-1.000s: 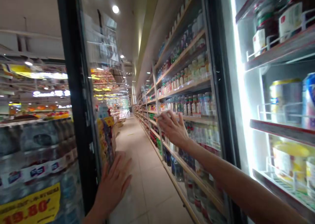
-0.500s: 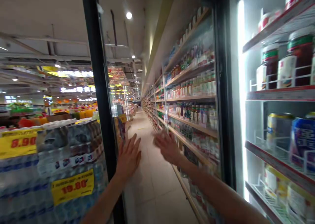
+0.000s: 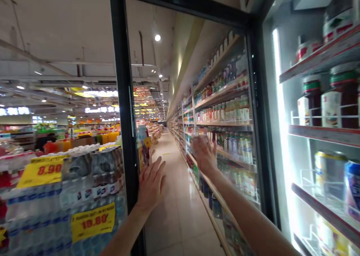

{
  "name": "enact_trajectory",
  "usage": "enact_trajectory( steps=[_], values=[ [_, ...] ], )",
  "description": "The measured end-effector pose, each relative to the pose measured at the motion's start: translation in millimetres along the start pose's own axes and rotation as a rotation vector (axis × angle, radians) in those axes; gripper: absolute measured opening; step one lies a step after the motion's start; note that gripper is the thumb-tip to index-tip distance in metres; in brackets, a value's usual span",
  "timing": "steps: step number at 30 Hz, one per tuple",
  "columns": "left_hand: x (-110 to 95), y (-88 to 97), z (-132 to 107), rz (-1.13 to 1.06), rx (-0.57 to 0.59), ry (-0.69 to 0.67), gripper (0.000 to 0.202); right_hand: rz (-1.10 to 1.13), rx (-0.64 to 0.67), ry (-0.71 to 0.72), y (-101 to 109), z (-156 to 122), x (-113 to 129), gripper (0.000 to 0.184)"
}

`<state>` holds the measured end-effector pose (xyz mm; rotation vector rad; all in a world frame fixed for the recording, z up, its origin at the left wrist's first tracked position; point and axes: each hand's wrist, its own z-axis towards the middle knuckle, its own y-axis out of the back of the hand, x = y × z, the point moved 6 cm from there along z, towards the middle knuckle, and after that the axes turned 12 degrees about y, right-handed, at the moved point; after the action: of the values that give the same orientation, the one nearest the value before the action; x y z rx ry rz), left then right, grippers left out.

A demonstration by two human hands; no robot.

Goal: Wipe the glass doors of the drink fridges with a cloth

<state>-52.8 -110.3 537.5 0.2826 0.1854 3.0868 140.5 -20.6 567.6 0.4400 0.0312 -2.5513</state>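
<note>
A glass fridge door with a black frame stands swung out in front of me. My left hand lies against the glass beside the frame's left upright, fingers stretched out and holding nothing. My right hand is raised over the middle of the pane, palm forward, with its fingers apart and a little blurred. Whether the right hand touches the glass I cannot tell. Through the pane show the floor and long shelves of bottles, partly covered by the right hand and arm.
On the right, lit fridge shelves hold dark bottles and cans. To the left stand stacked packs of bottled water with yellow price signs. The tiled aisle runs away beyond the door.
The view has tilted up, so the door's top bar now shows more. The door and both hands sit further right in the picture. My right hand's fingers are more raised.
</note>
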Motion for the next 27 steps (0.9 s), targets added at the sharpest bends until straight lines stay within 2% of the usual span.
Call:
enact_trajectory(
  steps=[2,3,4,7,8,9,10,13,15,16,17,19,20,21,22,24,25,26,27],
  values=[
    [-5,-2.3,11,-0.024,-0.012,0.023,0.049,-0.084,-0.115,-0.284,9,1,-30,0.049],
    [-8,-4.1,21,-0.038,-0.017,0.045,0.047,-0.099,-0.147,-0.324,11,2,-33,0.05],
    [-12,-6.6,33,-0.054,-0.017,0.069,0.046,-0.092,-0.145,-0.282,9,5,-28,0.05],
    [-26,-17.6,71,-0.075,-0.001,0.13,0.049,-0.023,-0.011,0.051,-3,13,-2,0.045],
    [-29,-21.2,80,-0.071,-0.003,0.139,0.051,-0.02,0.016,0.096,-4,13,-4,0.043],
    [-31,-24.4,86,-0.063,-0.009,0.143,0.053,-0.035,0.021,0.074,-2,12,-16,0.042],
    [-33,-27.0,90,-0.055,-0.017,0.144,0.055,-0.062,0.01,-0.01,2,10,-35,0.042],
    [-33,-31.4,89,-0.051,-0.04,0.127,0.061,-0.137,-0.069,-0.378,17,3,-99,0.045],
    [-31,-32.9,86,-0.058,-0.054,0.123,0.065,-0.153,-0.121,-0.477,20,1,-113,0.047],
    [-30,-33.4,85,-0.057,-0.064,0.12,0.066,-0.148,-0.124,-0.44,19,3,-110,0.048],
    [-30,-34.0,85,-0.052,-0.075,0.114,0.067,-0.129,-0.105,-0.333,15,7,-101,0.047],
    [-28,-35.9,85,-0.039,-0.094,0.101,0.069,-0.062,0.003,-0.028,5,13,-82,0.045],
    [-27,-37.0,85,-0.033,-0.102,0.097,0.069,-0.036,0.057,0.069,2,13,-80,0.044],
    [-25,-38.2,86,-0.031,-0.107,0.093,0.068,-0.03,0.088,0.075,3,12,-88,0.043],
    [-24,-39.3,86,-0.033,-0.111,0.089,0.068,-0.05,0.085,-0.019,7,11,-105,0.043],
    [-22,-41.5,86,-0.046,-0.109,0.092,0.066,-0.131,-0.003,-0.389,23,6,-148,0.047],
    [-23,-42.6,86,-0.057,-0.104,0.098,0.065,-0.153,-0.043,-0.526,29,4,-161,0.048],
    [-25,-43.3,87,-0.074,-0.107,0.117,0.065,-0.146,-0.057,-0.568,30,6,-162,0.049],
    [-28,-43.7,89,-0.097,-0.116,0.138,0.065,-0.106,-0.039,-0.513,26,12,-153,0.049]
  ],
)
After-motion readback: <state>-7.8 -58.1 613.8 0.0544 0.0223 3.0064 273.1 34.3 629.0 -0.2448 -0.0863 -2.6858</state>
